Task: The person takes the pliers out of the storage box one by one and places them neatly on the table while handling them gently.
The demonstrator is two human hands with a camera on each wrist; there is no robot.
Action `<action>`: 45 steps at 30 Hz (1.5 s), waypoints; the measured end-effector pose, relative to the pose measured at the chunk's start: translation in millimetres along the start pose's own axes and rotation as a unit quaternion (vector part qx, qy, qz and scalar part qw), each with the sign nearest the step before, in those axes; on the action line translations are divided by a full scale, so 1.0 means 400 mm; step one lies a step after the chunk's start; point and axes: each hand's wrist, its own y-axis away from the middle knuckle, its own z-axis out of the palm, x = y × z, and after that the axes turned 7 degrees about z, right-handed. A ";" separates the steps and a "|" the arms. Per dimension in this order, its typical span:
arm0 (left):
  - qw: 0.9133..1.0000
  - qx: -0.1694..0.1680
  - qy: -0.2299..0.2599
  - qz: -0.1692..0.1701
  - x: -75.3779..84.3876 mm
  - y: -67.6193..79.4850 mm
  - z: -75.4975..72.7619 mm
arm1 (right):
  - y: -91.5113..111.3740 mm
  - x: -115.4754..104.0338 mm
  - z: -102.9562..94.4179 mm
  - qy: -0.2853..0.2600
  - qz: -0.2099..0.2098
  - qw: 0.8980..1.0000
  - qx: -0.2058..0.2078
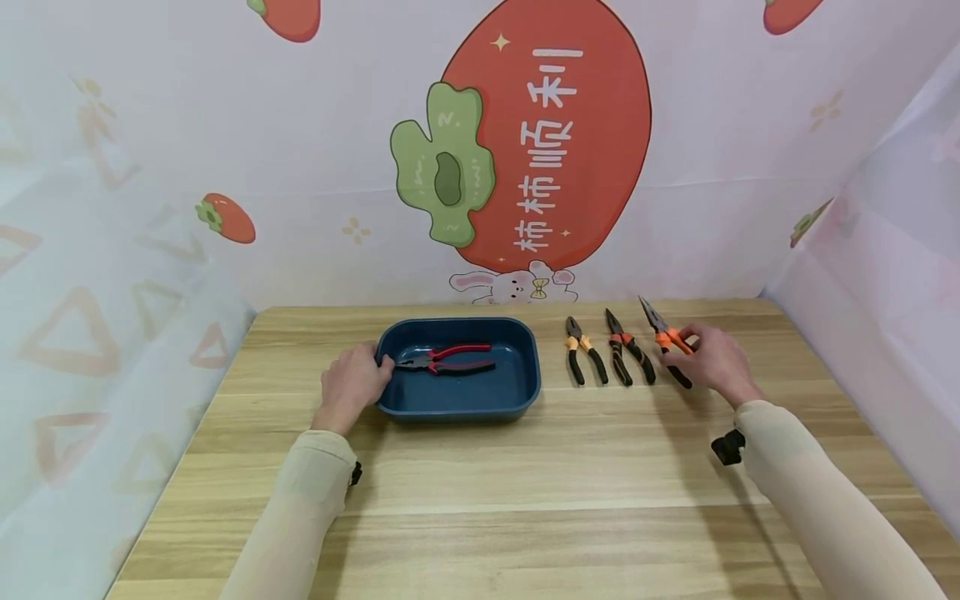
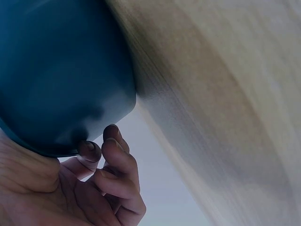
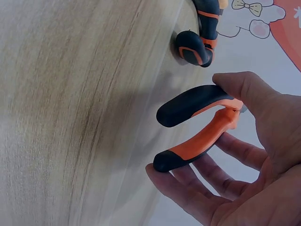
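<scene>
At the left end of a dark blue tray, my left hand grips the rim. The left wrist view shows its curled fingers close against the tray's outer wall. Inside the tray lies a pair of combination pliers with red and black handles. My right hand holds long-nose pliers with orange and black handles, their jaws pointing toward the back wall. In the right wrist view the thumb is on one handle and fingers are along the other handle, with the handles spread apart.
Between the tray and my right hand lie two more pliers: one with yellow-orange and black handles, one long-nosed with black and orange handles. The wooden table ends at a printed cloth backdrop.
</scene>
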 end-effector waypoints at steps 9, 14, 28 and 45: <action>1.000 -0.004 0.003 -0.002 0.004 0.001 -0.003 | -0.009 0.004 0.011 0.000 0.014 1.000 -0.003; 1.000 -0.001 0.004 0.001 0.003 0.001 -0.004 | -0.012 0.006 0.014 -0.002 0.015 1.000 -0.004; 1.000 -0.008 0.006 -0.011 0.003 -0.004 -0.005 | -0.020 0.006 0.024 0.017 0.043 0.999 -0.005; 1.000 -0.004 -0.001 -0.007 0.004 -0.003 -0.003 | -0.034 0.004 0.032 0.042 0.083 0.996 -0.008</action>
